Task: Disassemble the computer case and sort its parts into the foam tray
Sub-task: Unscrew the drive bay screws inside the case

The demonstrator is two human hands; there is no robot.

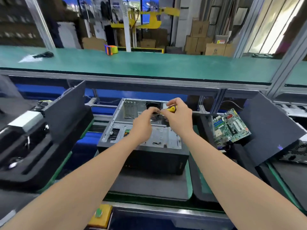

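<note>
An open computer case (126,130) lies on its side in the middle, with a bare metal interior and a black front. Both my hands are over its far end. My right hand (178,116) grips a screwdriver with a yellow handle (172,109), its shaft pointing left. The fingertips of my left hand (144,123) are pinched together at the screwdriver's tip; whether something small sits between them is hidden. A green motherboard (230,127) leans in the black foam tray (265,130) on the right.
Another black foam tray (33,146) at the left holds a silver metal box (25,121). A green shelf (149,65) runs across above the case, with a roll of tape (111,49) on it. A yellow block (100,214) sits at the near edge.
</note>
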